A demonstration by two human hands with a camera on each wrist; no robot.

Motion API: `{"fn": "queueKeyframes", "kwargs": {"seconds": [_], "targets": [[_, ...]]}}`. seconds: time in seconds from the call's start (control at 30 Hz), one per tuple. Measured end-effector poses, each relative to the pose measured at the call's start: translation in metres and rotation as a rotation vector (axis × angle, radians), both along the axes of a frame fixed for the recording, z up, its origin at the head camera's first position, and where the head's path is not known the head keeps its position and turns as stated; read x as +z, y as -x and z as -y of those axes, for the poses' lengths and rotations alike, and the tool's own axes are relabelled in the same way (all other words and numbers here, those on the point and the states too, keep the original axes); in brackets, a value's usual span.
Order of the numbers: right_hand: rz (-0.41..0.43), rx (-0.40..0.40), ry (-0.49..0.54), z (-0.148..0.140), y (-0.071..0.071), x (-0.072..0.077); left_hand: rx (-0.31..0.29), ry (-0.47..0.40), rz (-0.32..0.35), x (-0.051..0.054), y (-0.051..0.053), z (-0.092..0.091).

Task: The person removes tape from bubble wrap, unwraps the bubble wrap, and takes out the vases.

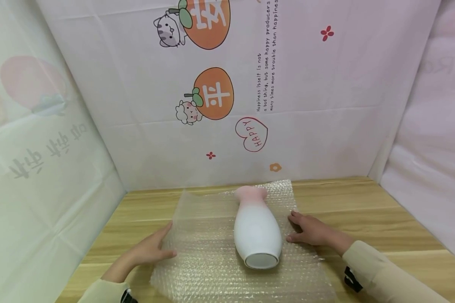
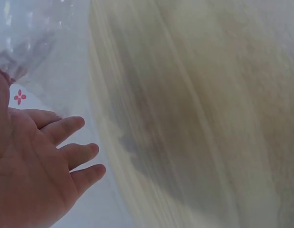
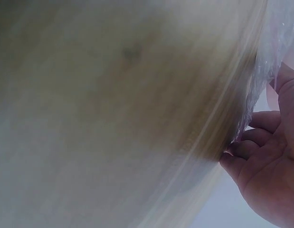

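A white vase with a pink neck and flared mouth lies on its side. Its ringed base faces me and its mouth points to the back wall. Beneath it a sheet of clear bubble wrap is spread out. At the sheet's left edge is my left hand, thumb apart from the fingers; the left wrist view shows its fingers fairly straight. My right hand touches the sheet's right edge beside the vase, thumb and forefinger spread. In the right wrist view its fingertips meet the wrap.
The sheet lies on a wood-grain table. A white printed cloth hangs behind the table's back edge, and more cloth stands along the left and right sides.
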State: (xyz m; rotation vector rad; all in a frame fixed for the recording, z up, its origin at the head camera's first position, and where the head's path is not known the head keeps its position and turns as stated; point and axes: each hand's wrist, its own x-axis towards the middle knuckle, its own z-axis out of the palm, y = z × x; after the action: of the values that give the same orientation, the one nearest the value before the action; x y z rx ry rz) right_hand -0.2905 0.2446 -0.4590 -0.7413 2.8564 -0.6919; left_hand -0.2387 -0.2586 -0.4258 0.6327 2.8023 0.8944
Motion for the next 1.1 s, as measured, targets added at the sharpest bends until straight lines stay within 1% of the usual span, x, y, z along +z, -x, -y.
{"fn": "queueKeyframes", "kwargs": {"seconds": [0.07, 0.13, 0.47, 0.63, 0.93, 1.1], "targets": [[-0.007, 0.001, -0.001, 0.000, 0.000, 0.000, -0.006, 0.007, -0.001, -0.001, 0.000, 0.001], [-0.012, 0.002, -0.002, 0.000, 0.000, 0.000, -0.001, 0.017, 0.005, -0.002, 0.000, 0.002], [0.000, 0.005, 0.002, 0.000, 0.000, 0.000, 0.047, 0.107, 0.039, -0.008, 0.000, 0.005], [0.007, 0.003, -0.001, 0.001, -0.001, 0.001, 0.070, 0.125, 0.049, -0.011, 0.000, 0.006], [0.008, -0.005, -0.004, 0.001, -0.001, 0.001, 0.064, 0.164, 0.046, -0.015, 0.005, 0.005], [0.004, -0.006, -0.007, 0.001, -0.001, 0.001, 0.056, 0.184, 0.056, -0.014, 0.006, 0.004]]}}
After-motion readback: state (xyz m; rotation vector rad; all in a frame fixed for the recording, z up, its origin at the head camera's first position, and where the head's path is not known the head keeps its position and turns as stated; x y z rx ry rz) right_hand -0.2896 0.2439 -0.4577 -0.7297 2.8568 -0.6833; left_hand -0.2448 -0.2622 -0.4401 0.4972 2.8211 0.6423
